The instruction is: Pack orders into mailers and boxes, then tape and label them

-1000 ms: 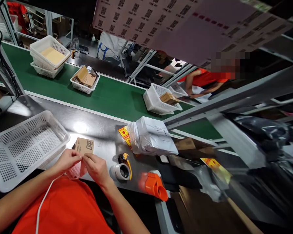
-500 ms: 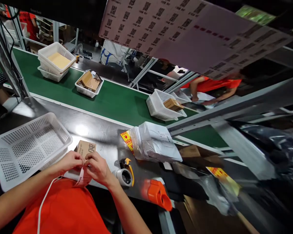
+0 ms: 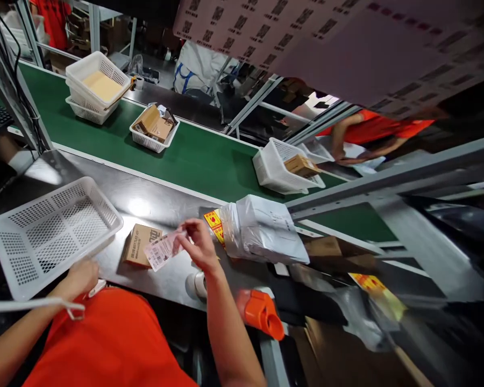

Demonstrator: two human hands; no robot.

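My right hand (image 3: pixel 199 244) pinches a printed shipping label (image 3: pixel 161 251) by its right end. The label's free part reaches over the right side of a small brown carton (image 3: pixel 140 244) that rests on the metal bench. Down by my waist, my left hand (image 3: pixel 83 277) is closed, with a small white corded device (image 3: pixel 97 288) sticking out of it; most of that device is hidden. A white cable (image 3: pixel 28 306) crosses my left forearm. Partly behind my right forearm stands a roll of tape (image 3: pixel 197 284).
A white perforated basket (image 3: pixel 0 242) sits on the bench at left. Plastic-wrapped parcels (image 3: pixel 266 228) lie at right, above an orange holder (image 3: pixel 264 314). Beyond, a green conveyor belt (image 3: pixel 210 166) carries several baskets. A co-worker's arms (image 3: pixel 342 142) are across the belt.
My hands have parted: the right moved up and right with the label, while the left dropped to the white corded device. The carton is now uncovered. The view has shifted slightly.
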